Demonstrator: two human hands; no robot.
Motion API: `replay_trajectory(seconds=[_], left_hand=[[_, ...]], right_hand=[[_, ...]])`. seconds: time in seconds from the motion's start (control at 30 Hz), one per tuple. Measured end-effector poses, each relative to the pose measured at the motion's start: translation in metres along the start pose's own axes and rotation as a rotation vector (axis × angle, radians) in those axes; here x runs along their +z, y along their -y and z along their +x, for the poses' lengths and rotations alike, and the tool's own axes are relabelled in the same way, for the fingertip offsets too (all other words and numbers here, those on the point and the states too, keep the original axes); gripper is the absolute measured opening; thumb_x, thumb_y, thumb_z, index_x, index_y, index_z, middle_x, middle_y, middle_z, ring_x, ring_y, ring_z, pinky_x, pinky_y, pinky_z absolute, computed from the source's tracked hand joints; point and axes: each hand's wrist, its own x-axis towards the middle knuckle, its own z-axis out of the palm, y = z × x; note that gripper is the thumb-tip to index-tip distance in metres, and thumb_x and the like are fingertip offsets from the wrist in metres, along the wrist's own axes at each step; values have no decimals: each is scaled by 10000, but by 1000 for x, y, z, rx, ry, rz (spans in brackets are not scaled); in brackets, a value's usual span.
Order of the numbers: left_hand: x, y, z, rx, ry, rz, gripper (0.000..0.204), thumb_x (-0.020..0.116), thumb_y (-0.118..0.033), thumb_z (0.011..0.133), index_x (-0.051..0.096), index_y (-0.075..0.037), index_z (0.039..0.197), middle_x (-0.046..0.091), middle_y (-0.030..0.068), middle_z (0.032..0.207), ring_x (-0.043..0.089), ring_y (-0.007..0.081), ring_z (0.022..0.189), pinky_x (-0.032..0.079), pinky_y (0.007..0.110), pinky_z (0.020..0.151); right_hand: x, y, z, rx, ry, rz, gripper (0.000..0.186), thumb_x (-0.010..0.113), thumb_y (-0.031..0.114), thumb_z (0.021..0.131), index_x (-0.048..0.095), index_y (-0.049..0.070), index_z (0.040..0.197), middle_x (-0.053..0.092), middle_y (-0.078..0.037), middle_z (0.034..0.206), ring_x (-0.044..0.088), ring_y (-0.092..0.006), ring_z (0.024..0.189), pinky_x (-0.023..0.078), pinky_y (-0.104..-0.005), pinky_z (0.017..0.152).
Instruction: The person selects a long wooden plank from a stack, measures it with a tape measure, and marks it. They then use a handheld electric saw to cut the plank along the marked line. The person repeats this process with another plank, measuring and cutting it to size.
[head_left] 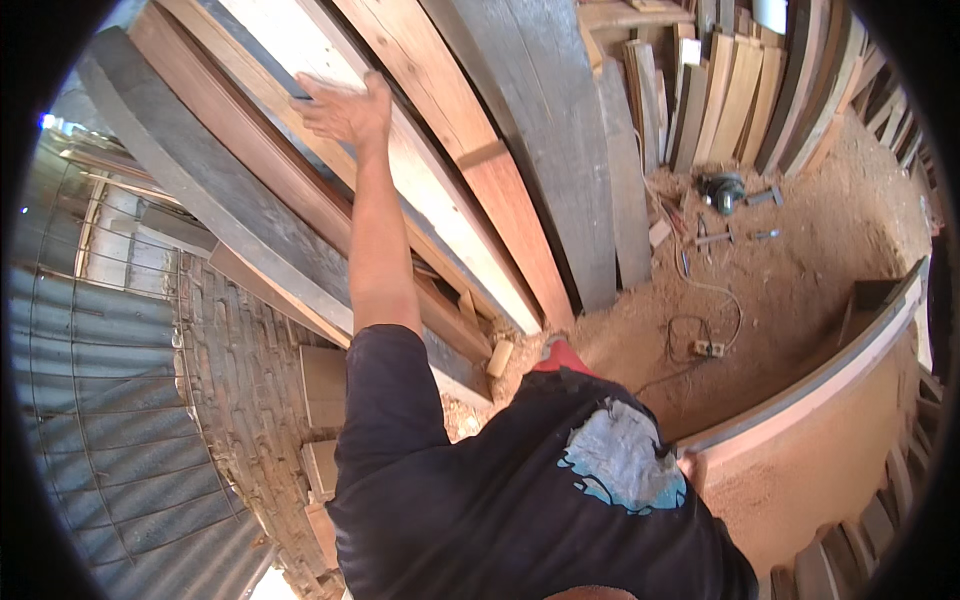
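My left arm stretches up and away, and my left hand (345,110) is open, fingers apart. It is over the pale sunlit plank (430,170) and the narrower timber (275,95) left of it; whether it presses on them I cannot tell. Only a small bit of what looks like my right hand (690,465) shows past my shirt, by the near edge of a sawdust-covered board (790,450). Its fingers are hidden. Right of the pale plank lie a reddish-brown beam (515,225) and a wide grey board (545,130).
A dark green power tool (722,190) and hand tools lie on the sawdust floor at the right. A power cable with a socket block (708,348) crosses it. Short boards (725,100) lean at the back. A brick wall (235,350) and corrugated sheet (110,420) stand left.
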Motion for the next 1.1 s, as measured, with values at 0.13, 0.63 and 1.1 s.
replay_trajectory(seconds=[0.13, 0.63, 1.1], left_hand=[[-31, -3, 1, -1, 116, -41, 1172, 712, -440, 770, -50, -35, 1563, 70, 451, 1500, 164, 605, 1378, 191, 669, 1124], [-13, 8, -4, 38, 40, -121, 1166, 743, -363, 725, 8, 61, 1525, 161, 466, 1423, 255, 558, 1307, 227, 658, 1082], [-3, 9, -2, 101, -183, -72, 1114, 774, -337, 683, 151, 0, 1543, 337, 403, 1455, 335, 523, 1367, 256, 569, 1154]], right_hand=[[-31, 104, 31, -440, -129, -414, 379, 483, 279, 921, 701, -30, 947, 668, -304, 1005, 635, -490, 989, 505, -556, 832], [23, 484, -11, -872, 96, -185, 379, 556, 302, 939, 652, -35, 1087, 634, -312, 1116, 602, -468, 1087, 482, -487, 893], [25, 459, -10, -794, 282, -403, 335, 536, 289, 941, 650, -12, 1034, 633, -308, 1103, 597, -480, 1055, 483, -490, 917]])
